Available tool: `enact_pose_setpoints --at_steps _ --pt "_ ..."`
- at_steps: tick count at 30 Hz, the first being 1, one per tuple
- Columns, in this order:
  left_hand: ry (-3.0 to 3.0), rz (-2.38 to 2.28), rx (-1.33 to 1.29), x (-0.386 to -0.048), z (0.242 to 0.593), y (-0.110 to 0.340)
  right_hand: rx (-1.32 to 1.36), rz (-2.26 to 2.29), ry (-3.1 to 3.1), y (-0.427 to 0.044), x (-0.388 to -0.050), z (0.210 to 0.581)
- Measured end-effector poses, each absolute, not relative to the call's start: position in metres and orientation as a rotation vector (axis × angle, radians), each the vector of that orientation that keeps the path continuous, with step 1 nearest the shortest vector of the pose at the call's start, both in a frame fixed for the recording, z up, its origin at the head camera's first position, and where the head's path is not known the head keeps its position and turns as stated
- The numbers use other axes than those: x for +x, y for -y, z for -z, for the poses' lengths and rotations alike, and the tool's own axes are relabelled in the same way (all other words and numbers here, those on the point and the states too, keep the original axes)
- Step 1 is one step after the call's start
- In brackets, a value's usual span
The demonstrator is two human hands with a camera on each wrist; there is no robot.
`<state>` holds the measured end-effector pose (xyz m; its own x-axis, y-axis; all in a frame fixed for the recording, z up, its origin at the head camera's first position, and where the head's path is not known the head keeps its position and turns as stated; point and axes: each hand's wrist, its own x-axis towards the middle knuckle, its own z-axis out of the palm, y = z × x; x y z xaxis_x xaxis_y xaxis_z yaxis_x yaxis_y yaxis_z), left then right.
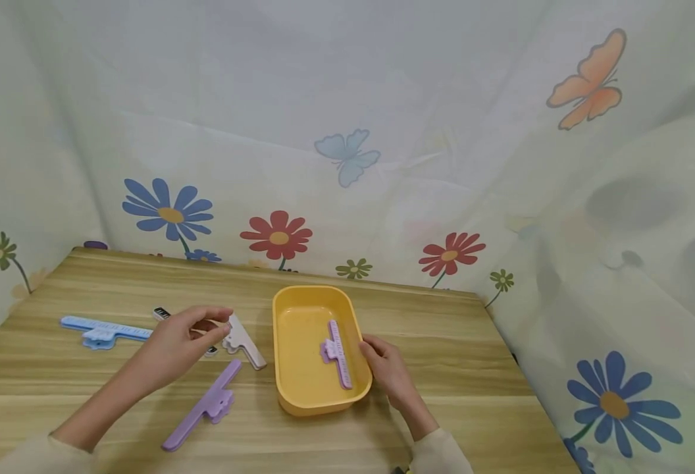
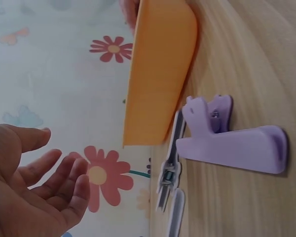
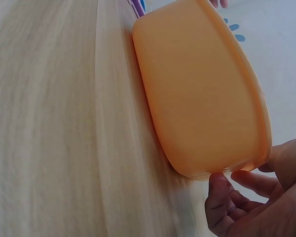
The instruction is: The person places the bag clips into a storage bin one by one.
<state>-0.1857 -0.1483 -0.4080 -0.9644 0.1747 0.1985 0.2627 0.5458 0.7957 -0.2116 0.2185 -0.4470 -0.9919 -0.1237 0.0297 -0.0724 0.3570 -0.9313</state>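
A yellow plastic bin [image 1: 303, 355] stands on the wooden table with one light-purple clip [image 1: 340, 355] lying inside it. My right hand [image 1: 387, 368] grips the bin's right side, thumb at the rim and fingers against the outer wall. Left of the bin, my left hand [image 1: 184, 339] hovers over the table, fingers loosely bent and holding nothing, as the left wrist view [image 2: 44, 182] confirms. Close to its fingertips lies a white clip [image 1: 243, 343]. A black-and-white clip [image 1: 160, 314] is partly hidden beneath the hand. Nearer to me rests a purple clip [image 1: 208, 405].
A light-blue clip [image 1: 107, 329] lies at the left of the table [image 1: 442, 368]. Behind and at the sides hangs a pale curtain [image 1: 253, 151] printed with flowers and butterflies. A small dark object [image 1: 399, 470] shows at the bottom edge near the right sleeve.
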Motion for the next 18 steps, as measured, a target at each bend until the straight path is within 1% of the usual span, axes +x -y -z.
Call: enact_pose_setpoints --at_steps 4,9,18 --pt "2.698 1.403 -0.404 -0.185 0.416 0.147 -0.223 1.751 -2.557 -0.215 -0.204 0.435" --pt "2.712 1.339 -0.436 -0.184 0.424 0.147 -0.216 1.754 -2.549 -0.214 -0.203 0.431" --pt "2.735 1.357 -0.603 -0.181 0.440 0.149 -0.198 1.755 -2.544 -0.213 -0.203 0.430"
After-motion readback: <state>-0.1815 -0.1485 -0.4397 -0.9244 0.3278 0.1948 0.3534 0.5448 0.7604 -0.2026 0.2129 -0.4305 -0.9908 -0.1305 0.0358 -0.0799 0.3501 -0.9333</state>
